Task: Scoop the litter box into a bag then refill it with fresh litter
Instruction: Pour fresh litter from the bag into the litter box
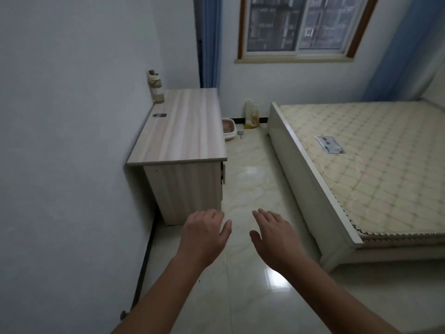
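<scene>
Left hand (pixel 204 235) and right hand (pixel 274 239) stretched forward, palms down, fingers loose, empty

litter box (pixel 228 129): left part hidden behind the wooden desk (pixel 183 124); contents too small to tell
scoop (pixel 240 133): small grey shape on the floor beside the box, too small to tell for sure
litter bag (pixel 251 114): print too small to read
mattress label (pixel 330 145): text too blurred to read
bed (pixel 313 179): cut off by the right edge
window (pixel 305 25): top cut off by the upper edge
object on desk corner (pixel 156 86): kind not told
forearms: cut off by the bottom edge
</scene>
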A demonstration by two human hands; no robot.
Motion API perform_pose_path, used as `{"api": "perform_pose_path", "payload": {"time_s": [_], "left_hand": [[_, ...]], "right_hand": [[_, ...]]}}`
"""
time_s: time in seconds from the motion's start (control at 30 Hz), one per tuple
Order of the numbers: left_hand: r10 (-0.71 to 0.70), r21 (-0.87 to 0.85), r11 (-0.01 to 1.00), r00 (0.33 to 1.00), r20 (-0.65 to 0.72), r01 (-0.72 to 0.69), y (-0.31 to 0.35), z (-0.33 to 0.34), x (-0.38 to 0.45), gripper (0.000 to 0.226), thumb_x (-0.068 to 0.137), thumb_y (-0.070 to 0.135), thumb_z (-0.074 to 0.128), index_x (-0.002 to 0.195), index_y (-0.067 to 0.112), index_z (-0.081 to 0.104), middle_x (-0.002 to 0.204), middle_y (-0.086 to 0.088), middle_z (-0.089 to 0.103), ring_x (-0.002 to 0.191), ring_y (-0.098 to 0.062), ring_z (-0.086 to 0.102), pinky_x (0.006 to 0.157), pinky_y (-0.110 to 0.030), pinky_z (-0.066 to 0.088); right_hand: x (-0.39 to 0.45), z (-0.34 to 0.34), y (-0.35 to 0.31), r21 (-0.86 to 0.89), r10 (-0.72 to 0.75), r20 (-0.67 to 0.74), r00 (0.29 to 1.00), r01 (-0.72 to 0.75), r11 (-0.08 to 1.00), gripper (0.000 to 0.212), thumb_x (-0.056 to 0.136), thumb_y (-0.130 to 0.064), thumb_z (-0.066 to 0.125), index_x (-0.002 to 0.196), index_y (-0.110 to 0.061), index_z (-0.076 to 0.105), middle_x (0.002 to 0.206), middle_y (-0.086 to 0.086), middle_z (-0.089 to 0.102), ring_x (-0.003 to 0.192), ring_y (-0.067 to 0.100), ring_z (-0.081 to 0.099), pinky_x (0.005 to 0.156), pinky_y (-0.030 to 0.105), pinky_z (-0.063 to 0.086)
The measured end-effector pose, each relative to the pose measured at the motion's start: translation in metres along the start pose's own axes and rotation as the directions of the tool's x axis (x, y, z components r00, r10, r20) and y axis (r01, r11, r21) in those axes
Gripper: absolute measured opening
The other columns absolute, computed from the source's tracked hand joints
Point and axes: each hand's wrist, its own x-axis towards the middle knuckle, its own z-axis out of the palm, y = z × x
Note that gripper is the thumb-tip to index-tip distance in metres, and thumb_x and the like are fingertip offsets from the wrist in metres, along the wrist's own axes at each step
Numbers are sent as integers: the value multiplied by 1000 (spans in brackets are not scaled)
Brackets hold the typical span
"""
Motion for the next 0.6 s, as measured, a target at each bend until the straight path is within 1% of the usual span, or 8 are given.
{"api": "perform_pose_path", "payload": {"time_s": [0.2, 0.33, 0.47, 0.6], "left_hand": [[98, 31, 995, 995, 26, -98, 66, 15, 43, 47, 93, 47, 34, 95, 19, 71, 86, 3, 71, 70, -16, 65, 65, -31, 51], [106, 53, 993, 993, 48, -108, 102, 28, 64, 53, 94, 50, 27, 103, 20, 69, 93, 4, 70, 77, -17, 64, 70, -32, 48], [126, 75, 989, 991, 42, -129, 130, 37, 73, 48, 94, 49, 31, 104, 21, 68, 90, 6, 69, 76, -15, 63, 70, -30, 47], [134, 55, 989, 989, 60, -137, 140, 46, 87, 43, 94, 47, 35, 105, 20, 67, 88, 6, 69, 74, -15, 64, 69, -31, 51]], "right_hand": [[7, -21, 74, 48, 36, -41, 999, -34, 998, 57, 100, -42, 37, 151, -21, 23, 158, -2, 26, 145, 19, 23, 116, 34, 22], [13, -27, 118, 67, 32, -40, 999, -30, 997, 56, 101, -41, 37, 151, -20, 23, 158, -1, 26, 145, 20, 23, 116, 34, 22], [18, -29, 147, 70, 26, -34, 999, -24, 997, 57, 101, -42, 36, 151, -20, 23, 158, -1, 27, 144, 20, 24, 115, 34, 23], [27, -29, 163, 98, 50, -32, 998, -47, 994, 57, 101, -43, 36, 152, -20, 22, 158, -1, 26, 145, 19, 24, 115, 34, 23]]}}
